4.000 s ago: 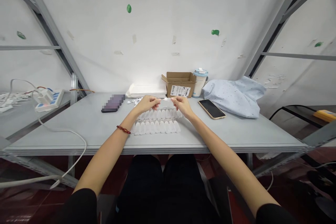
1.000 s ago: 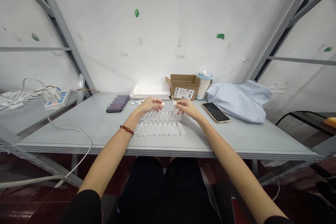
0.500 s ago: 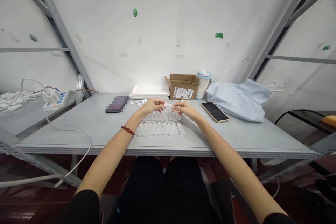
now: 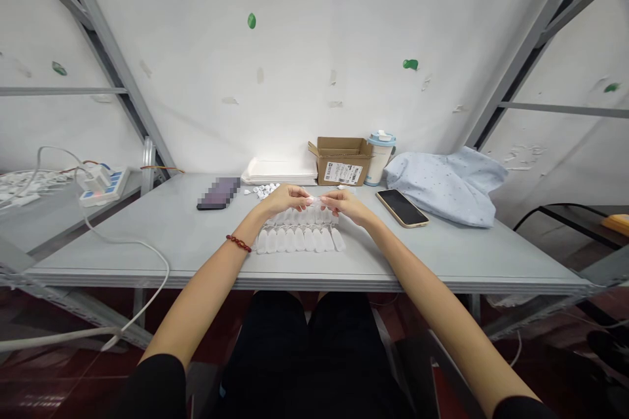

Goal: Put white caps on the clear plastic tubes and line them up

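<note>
Tabletop (image 4: 386, 218) between right hand (image 4: 344, 204) and phone (image 4: 403, 208), white pieces (image 4: 295, 241) near front edge (image 4: 314, 280).

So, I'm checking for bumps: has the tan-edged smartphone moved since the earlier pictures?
No; against the cardboard box, the smartphone lies in the same place, no shift visible.

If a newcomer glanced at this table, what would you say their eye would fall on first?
Probably the left hand and right hand, holding a small pale piece between their fingertips. Next, the whitish oval pieces lying in rows on the table under and in front of them. Behind stand an open brown box and a blue-lidded cup.
</note>
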A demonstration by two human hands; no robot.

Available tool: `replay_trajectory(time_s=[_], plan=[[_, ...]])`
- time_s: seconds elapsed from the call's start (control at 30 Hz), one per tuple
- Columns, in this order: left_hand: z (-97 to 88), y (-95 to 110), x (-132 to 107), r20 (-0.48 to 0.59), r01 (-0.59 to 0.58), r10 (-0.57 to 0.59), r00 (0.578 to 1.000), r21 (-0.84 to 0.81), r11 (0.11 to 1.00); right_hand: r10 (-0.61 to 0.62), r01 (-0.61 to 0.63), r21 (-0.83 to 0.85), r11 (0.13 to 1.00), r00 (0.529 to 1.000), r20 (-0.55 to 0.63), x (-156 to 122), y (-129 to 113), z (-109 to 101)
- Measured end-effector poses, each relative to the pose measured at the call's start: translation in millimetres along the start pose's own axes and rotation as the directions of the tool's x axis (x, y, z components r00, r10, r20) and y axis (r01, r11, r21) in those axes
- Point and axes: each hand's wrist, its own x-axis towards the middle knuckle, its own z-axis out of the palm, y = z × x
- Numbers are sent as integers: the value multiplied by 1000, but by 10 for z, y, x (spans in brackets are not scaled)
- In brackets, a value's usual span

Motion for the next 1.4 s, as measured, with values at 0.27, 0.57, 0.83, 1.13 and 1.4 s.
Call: replay_trajectory(time_s=[0.27,0.57,0.83,1.13,1.4], plan=[[10,26,-3,26,14,-14,1000,-20,1000,-33,40,61,997,993,-116,1,5,78],[17,17,12,-32,94,-96,995,-57,994,-72,76,74,994,996,-61,23,30,125],[29,19,10,-23,54,-56,998,-56,997,-62,66,55,996,995,-82,20,27,116],[25,-35,28,-81,-8,10,997,27,1000,-25,31,60,998,994,-107,19,9,137],[22,-52,41,-97,-47,50,994,29,998,7,4,81,997,991,-132,41,12,139]])
